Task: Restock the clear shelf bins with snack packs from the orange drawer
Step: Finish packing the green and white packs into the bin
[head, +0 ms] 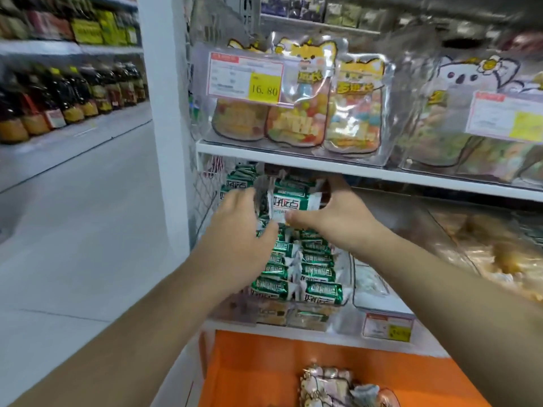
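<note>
A clear shelf bin (345, 289) on the lower shelf is stacked with several green and white snack packs (317, 271). My left hand (238, 227) and my right hand (332, 212) reach into its upper back part. Together they grip a bundle of green and white snack packs (293, 201) just under the white shelf board. Below, the orange drawer (264, 368) stands pulled out, with a few pale packs (326, 386) lying in it.
The shelf above carries clear bins of cartoon-printed candy bags (296, 113) with a price tag reading 16.80 (246, 79). Another clear bin (458, 248) of yellowish snacks sits to the right. Dark bottles (67, 98) line shelves across the aisle floor (73, 230) at left.
</note>
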Motion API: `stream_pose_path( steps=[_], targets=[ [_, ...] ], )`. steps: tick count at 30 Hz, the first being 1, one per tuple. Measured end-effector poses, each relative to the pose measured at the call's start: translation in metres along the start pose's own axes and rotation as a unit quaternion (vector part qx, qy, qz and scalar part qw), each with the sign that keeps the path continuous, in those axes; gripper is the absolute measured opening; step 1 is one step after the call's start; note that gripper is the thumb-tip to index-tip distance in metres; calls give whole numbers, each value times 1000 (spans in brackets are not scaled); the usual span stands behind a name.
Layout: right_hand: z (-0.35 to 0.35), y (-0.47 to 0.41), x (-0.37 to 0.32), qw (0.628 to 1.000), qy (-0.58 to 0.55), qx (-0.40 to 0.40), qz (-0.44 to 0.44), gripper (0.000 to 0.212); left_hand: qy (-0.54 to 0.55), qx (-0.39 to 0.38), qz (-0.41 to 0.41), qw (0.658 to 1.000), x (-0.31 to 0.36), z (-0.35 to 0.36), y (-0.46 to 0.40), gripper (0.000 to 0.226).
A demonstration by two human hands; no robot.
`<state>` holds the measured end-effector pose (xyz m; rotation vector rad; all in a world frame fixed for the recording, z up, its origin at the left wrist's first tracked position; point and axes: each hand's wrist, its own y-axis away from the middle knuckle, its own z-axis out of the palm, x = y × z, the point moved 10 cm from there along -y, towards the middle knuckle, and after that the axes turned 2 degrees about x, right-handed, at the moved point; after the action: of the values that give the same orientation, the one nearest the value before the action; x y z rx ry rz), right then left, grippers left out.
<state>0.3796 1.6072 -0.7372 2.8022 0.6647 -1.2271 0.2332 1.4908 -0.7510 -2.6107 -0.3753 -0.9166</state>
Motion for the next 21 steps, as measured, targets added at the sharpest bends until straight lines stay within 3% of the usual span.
stream_pose_path(
  steps=[4,8,15,21],
  targets=[
    [22,-44,5,999,25,-27,19,56,-67,-8,-33,997,-22,13,-20,74],
    [32,-68,8,998,56,-37,-2,55,-66,16,-23,997,-27,17,-28,64],
    [49,-101,17,995,60,-54,-55,80,-71,50,-5,996,-29,15,-31,60],
    [59,-109,16,989,112,-45,-84,84,-66,60,4,996,-31,15,-31,63]
  ],
)
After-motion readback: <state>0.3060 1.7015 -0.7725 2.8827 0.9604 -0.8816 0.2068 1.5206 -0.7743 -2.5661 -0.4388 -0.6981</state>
